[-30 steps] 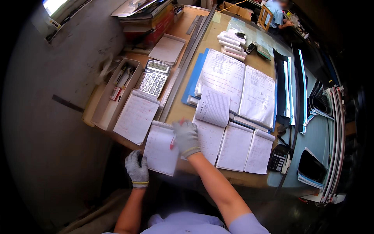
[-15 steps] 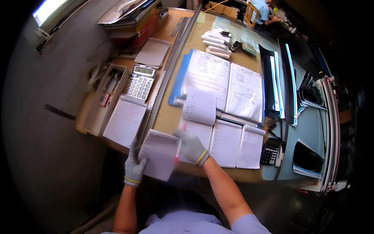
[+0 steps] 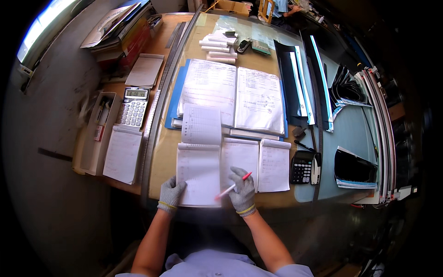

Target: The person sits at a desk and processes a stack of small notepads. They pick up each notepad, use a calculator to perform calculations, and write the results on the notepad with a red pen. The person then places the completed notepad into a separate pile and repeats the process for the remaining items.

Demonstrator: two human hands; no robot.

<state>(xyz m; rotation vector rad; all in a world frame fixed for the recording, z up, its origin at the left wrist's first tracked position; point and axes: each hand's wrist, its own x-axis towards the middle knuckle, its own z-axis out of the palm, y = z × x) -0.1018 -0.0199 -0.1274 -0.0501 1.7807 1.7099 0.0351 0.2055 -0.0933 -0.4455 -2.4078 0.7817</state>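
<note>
A white notepad [image 3: 199, 168] with written pages lies upright before me, over the lower part of a pad whose page [image 3: 201, 123] is flipped up. My left hand [image 3: 171, 194], in a grey knit glove, grips its lower left edge with the thumb on top. My right hand [image 3: 242, 191], gloved the same way, holds a red-and-white pen [image 3: 225, 191] slantwise, just right of the notepad. Two more notepads, one in the middle [image 3: 240, 156] and one on the right [image 3: 274, 166], lie beside it. Above them rests an open binder [image 3: 260, 100] of written sheets.
At left are a silver calculator [image 3: 133, 108], a stationery box [image 3: 89, 157] and a notepad [image 3: 122, 154]. To the right lie a black calculator [image 3: 302, 168] and dark strips [image 3: 292, 78]. Rolled papers [image 3: 217, 48] lie at the back. A person [image 3: 280, 10] sits beyond.
The notepad has gone from tilted at the table edge to lying straight over the flipped-open pad. My right hand has come off its side with the pen. The view has shifted too.
</note>
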